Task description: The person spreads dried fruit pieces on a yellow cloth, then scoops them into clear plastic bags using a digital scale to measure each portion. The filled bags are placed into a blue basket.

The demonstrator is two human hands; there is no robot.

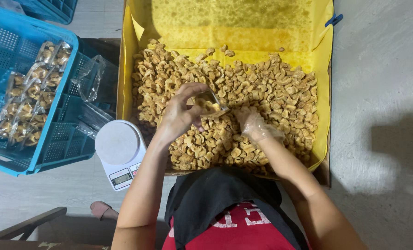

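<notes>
Head view, looking straight down: a big cardboard box [327, 172] lined with yellow plastic [322, 92] is filled with a heap of golden fried snack pieces [271, 99]. The box is walled in by its raised yellow sides at left, right and back, so the hands are pretty much hemmed into the middle of the heap. Bare grey concrete floor [382, 69] is seen to the right of the box, with plenty of open room there. On the left it's tighter: a white kitchen scale [118, 148] is parked just beside the box's near left corner, and a blue plastic crate [12, 51] is set beyond that.

The left hand [181, 113] is closed around a small clear bag [208, 103], whose mouth is held open over the heap, near the middle of the box. The bag is seen partly filled with the same golden pieces. The right hand [252, 124], covered by a thin clear glove, is pressed down into the snacks just beside the bag; whether its grip is closed on anything can't be told.

Filled clear packets [30, 99] are laid in rows inside the crate, and loose empty bags [90, 78] are draped over its edge.
</notes>
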